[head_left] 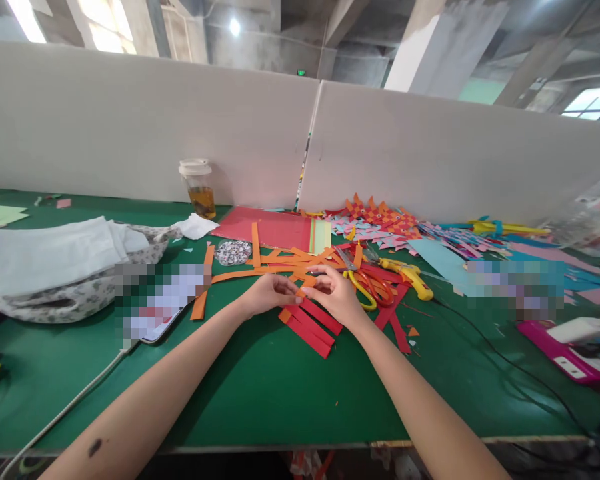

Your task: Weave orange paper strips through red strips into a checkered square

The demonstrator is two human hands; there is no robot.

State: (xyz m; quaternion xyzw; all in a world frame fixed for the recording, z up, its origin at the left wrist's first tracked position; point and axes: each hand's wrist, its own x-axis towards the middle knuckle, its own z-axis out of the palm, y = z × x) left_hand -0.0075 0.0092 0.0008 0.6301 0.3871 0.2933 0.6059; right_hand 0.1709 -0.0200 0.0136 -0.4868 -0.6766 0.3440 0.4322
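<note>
Grip is closed at the right hand point(336, 293), its thumb and fingers clamped on a short orange piece point(307, 287); the left hand point(273, 295) has its fingertips close together at the left edge of that piece, and whether they pinch it or merely touch it cannot be told. From left to right, the green table point(260, 407) carries a folded white cloth point(55, 257), a phone point(165, 308) joined to a white cable point(87, 387), a lidded cup point(198, 187) standing by the partition point(145, 127), and a packet of small round pieces point(233, 253). Loose orange strips point(236, 273) lie beyond and to the left of the hands. Red strips point(307, 333) lie just below the fingertips, on the person's side, roughly side by side; their long axis slants from upper left, under the grip, to lower right, toward the right forearm. By position, the right hand is judged nearer to their free ends, while the left is near their orange-tipped upper ends. Farther right are scissors point(363, 299) just beside the right hand, a yellow glue gun point(411, 277) with a black cord, and a purple power strip point(555, 353).
</note>
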